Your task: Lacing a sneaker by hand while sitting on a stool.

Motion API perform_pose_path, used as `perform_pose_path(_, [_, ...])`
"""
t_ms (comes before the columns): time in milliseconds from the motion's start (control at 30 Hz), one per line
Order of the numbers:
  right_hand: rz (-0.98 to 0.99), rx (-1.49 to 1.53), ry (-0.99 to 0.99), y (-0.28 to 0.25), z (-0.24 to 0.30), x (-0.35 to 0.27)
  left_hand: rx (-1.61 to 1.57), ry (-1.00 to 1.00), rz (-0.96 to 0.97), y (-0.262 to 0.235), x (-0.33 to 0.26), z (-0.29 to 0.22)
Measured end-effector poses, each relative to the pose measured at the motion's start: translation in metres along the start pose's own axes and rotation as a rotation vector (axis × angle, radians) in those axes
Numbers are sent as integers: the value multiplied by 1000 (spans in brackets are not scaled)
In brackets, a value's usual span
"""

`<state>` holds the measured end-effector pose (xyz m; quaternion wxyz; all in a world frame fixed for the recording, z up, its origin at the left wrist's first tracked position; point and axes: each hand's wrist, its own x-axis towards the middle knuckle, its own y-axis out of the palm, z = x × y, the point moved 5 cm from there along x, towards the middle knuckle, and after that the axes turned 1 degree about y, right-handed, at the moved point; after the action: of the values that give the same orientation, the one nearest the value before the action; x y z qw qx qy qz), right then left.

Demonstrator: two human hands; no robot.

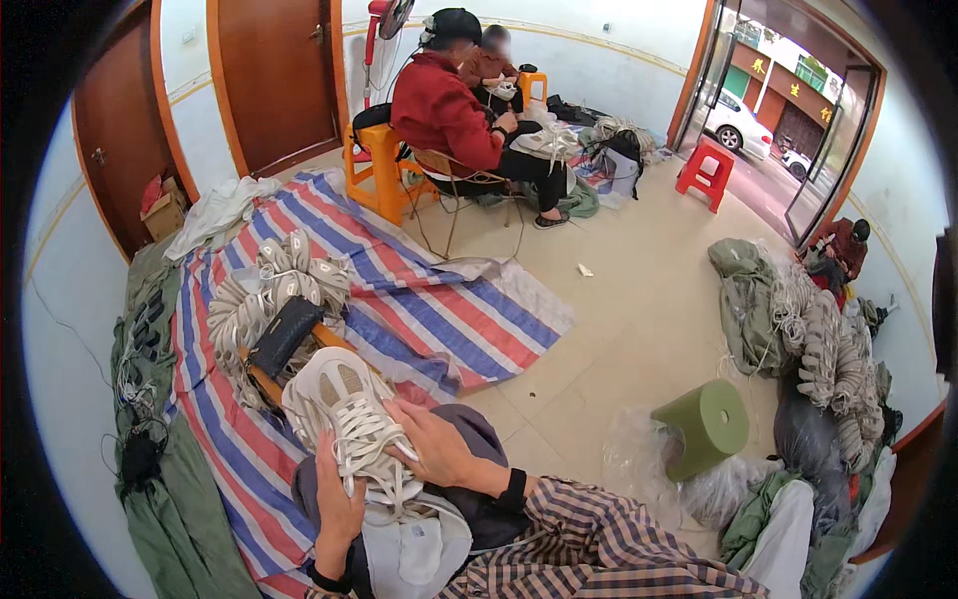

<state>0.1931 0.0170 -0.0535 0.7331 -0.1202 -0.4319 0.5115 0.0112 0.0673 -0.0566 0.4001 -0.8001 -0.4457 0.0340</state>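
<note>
Head-cam view looking down at a person's lap, seated on the floor of a tiled room. A white lace-up shoe upper [344,419] lies across the lap, toe pointing away to the upper left, so the laces face up w/in easy reach. Left hand [337,504] grips the near side of the upper from below, fingers curled round it to steady it. Right hand [431,442], in a plaid sleeve w/ a dark wristband, lies over the laces, fingers bent & narrow, fingertips pinching at a lace strand; can't tell exactly which strand.

Just beyond the knees, a heap of more white uppers [274,285] sits on a red-white-blue striped tarp [449,319], w/ a black pouch [286,334] resting on the pile, close enough to grab. An overturned green plastic stool [709,424] lies to the right among clear bags. Across the room, other people in red tops [444,110] sit on orange stools [384,170] w/ similar bundles. Open doorway at far right
</note>
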Motion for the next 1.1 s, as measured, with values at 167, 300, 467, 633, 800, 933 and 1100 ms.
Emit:
perform_pose_path(167, [-17, 18, -22, -1, -1, 0, -60, -19, -108, 1, -3, -3])
perform_pose_path(300, [-21, 29, -35, 0, -2, -1, -71, -84, -124, 5, -6, 1])
perform_pose_path(467, [-19, 40, -27, -1, -2, -1, -49, -97, -149, 6, -9, 4])
perform_pose_path(633, [-33, 26, -40, -2, -1, -1, -81, -110, -172, 9, -12, 9])
perform_pose_path(800, [-43, 11, -44, -2, -1, -2, -62, -71, -184, 9, -13, 8])
perform_pose_path(933, [-42, 3, -38, 0, -2, -3, -57, -73, -195, 7, -13, 4])
perform_pose_path(1100, [-25, 0, -16, 2, -4, -3, -70, -82, -195, 6, -13, -3])
